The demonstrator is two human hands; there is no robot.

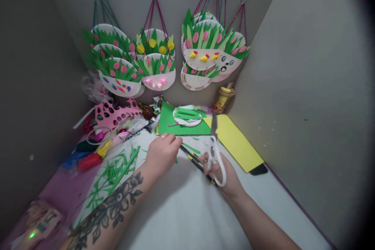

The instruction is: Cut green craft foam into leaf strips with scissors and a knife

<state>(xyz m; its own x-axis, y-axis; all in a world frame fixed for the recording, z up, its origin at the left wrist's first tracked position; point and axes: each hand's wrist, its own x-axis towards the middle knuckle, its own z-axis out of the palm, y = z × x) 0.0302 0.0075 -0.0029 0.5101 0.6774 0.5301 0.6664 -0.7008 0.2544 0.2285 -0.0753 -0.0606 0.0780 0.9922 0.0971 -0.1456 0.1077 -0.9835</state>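
My right hand (218,168) holds white-handled scissors (215,156), their blades pointing up and away. To its left, my left hand (165,146) is closed with its knuckles up, near the lower edge of a green sheet (167,121); what its fingers may hold is hidden. Between the hands, black and yellow pens (197,161) lie slantwise on the white surface. On the green sheet rests a white paper plate (191,122) bearing green paper strips (187,113). Thin green scraps (117,172) are heaped beside my left forearm.
A yellow sheet (238,140) lies at the right, a yellow bottle (224,97) behind it. Pink cut paper (117,115), a tape ring (99,135) and a red-and-yellow object (90,161) clutter the left. Decorated plate baskets (159,76) hang on the back wall. A device (43,222) sits lower left.
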